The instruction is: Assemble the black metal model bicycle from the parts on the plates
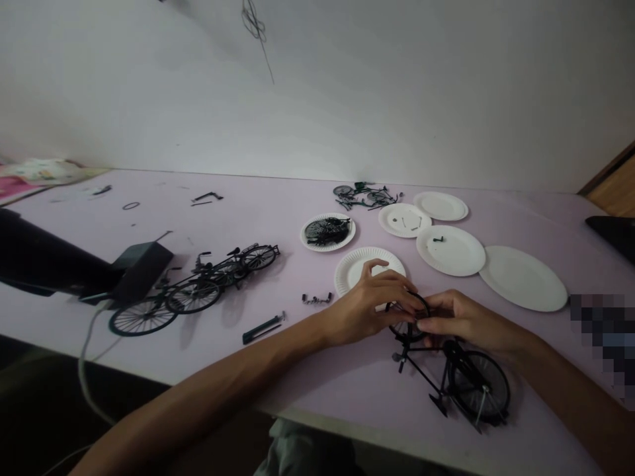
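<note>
A small black model bicycle [459, 380] lies on the pale purple table [278, 277] near its front edge, its rear wheel [480, 389] toward me. My left hand [372, 305] and my right hand [464, 320] meet over its front wheel [411, 318]. The fingers of both hands are pinched round the wheel's rim. The left hand partly covers a white paper plate [354, 270] behind it.
Two finished model bicycles [198, 291] stand at the left beside a black box [141, 268] with a cable. Several white paper plates [450, 250] sit behind, one holding black parts [327, 231]. A dark tool [262, 328] and small metal pieces [317, 299] lie loose.
</note>
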`<state>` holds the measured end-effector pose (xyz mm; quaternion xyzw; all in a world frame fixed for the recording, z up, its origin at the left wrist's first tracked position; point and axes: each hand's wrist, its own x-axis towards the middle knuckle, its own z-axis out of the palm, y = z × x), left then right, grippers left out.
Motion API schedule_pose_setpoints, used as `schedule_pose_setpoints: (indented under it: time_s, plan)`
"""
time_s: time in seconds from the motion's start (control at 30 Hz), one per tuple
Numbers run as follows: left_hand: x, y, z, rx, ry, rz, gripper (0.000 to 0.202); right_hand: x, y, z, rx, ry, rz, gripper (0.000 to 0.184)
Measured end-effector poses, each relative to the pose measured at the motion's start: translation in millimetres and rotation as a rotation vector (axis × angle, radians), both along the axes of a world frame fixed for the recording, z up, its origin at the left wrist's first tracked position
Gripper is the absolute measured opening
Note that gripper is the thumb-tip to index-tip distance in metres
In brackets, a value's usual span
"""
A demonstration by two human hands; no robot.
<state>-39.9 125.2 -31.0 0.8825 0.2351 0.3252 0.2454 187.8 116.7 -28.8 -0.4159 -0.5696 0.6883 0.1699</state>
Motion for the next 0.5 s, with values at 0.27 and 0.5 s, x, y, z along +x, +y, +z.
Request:
schedule_pose_setpoints:
  time_s: [0.27, 0.5]
  plan:
    - [-0.1, -0.4, 1.5, 0.13, 0.027, -0.044, 0.02, 1.6, 1.5, -0.7, -0.01, 0.037, 0.009, 0.027]
    - [8.3, -7.0, -4.6, 0.184, 0.014, 0.05, 0.013, 1.0, 1.8, 1.6, 0.016, 0.079, 0.081, 0.024]
